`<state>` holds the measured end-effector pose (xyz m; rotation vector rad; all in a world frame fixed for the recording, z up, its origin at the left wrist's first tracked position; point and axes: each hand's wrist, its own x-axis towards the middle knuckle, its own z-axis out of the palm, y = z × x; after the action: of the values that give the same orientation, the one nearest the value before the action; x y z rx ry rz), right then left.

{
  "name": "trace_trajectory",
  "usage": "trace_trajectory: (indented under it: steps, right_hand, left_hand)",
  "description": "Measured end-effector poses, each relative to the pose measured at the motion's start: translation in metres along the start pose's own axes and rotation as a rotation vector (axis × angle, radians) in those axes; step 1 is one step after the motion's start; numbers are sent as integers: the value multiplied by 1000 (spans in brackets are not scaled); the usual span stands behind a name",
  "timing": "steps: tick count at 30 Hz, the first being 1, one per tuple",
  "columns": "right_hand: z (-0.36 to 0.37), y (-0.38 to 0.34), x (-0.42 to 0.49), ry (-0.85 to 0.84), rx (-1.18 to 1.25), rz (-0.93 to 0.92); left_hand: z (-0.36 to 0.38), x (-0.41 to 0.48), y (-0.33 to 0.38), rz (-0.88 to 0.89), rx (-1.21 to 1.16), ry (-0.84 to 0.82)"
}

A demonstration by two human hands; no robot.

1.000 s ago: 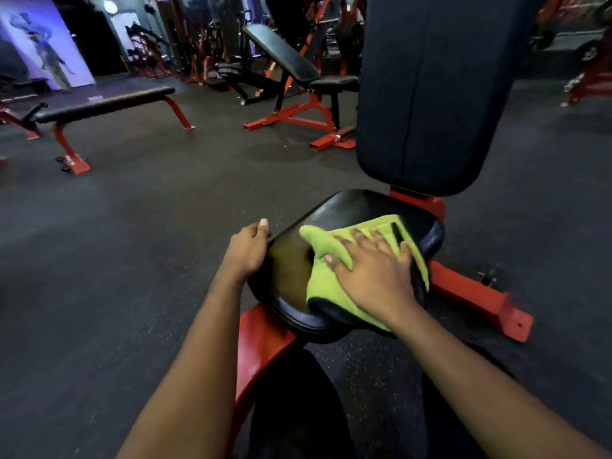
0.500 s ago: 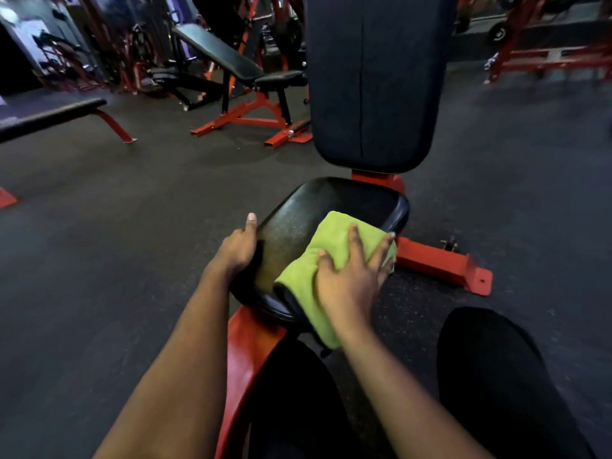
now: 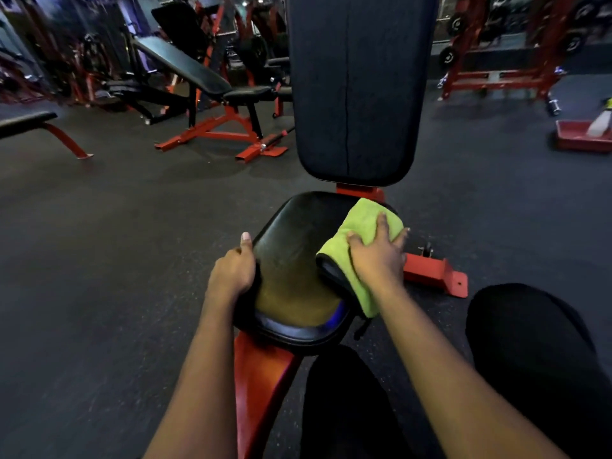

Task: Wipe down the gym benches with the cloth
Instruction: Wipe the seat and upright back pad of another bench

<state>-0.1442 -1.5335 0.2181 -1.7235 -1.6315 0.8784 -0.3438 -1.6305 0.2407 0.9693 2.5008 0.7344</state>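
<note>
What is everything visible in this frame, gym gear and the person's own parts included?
seat pad: one, black, centre
backrest pad: one, black, upright behind the seat pad
frame: one, red, under the seat pad
cloth: one, green, over the seat pad's right edge
incline bench: one, black on red, back left
flat bench: one, black with red legs, far left
rack: one, red, back right
tray: one, red, right edge, on the floor
floor: dark, all around
legs: two, black clothing, bottom
left hand: grips the seat pad's left edge
right hand: fingers spread, presses the cloth
</note>
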Motion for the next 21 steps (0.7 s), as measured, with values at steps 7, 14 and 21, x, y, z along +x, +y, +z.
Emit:
trace_trajectory:
  steps: [7,14,21]
  right_hand:
    - [-14,-29,89,-22,-361,-84]
    - [-11,-28,88,-11,-651,-383]
    - [38,-90,120,-272,-785,-610]
  left_hand:
    - [3,10,-6,-24,-10,17]
    - [7,11,-2,-49,18,46]
    - [7,10,-3,-56,-5,61]
